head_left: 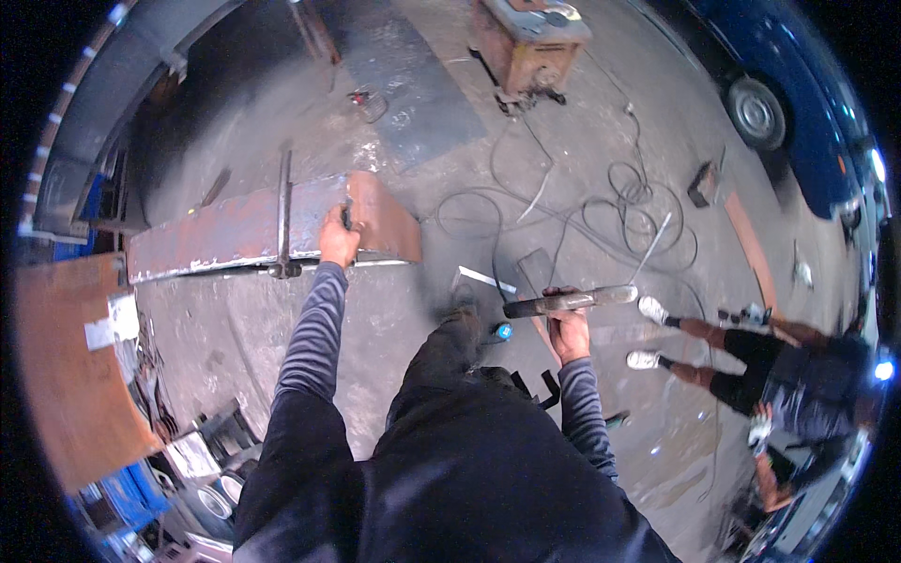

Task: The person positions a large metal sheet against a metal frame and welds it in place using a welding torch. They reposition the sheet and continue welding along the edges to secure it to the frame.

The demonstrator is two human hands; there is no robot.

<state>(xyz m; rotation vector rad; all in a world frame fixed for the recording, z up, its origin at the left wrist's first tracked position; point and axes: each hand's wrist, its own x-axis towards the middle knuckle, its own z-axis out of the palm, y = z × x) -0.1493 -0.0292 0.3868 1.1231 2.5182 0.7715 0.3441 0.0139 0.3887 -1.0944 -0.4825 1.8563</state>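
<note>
To the left, a long rusty steel piece (225, 225) with a curved right end lies on the floor. My left hand (338, 239) is at its near edge, close to the curved end. Its fingers are curled around a small dark thing I cannot make out. A bar-shaped clamp (284, 211) stretches across the steel, left of that hand. My right hand (569, 334) grips a thick grey metal bar (601, 297), held roughly level above the floor. Its exact kind is unclear.
Cables (648, 211) lie looped ahead on the right, below an orange wheeled machine (533, 52). A co-worker (779, 375) is at the right, near a blue vehicle (807, 103). A blue-topped can (504, 331) stands near my foot. A brown sheet (75, 366) is at left.
</note>
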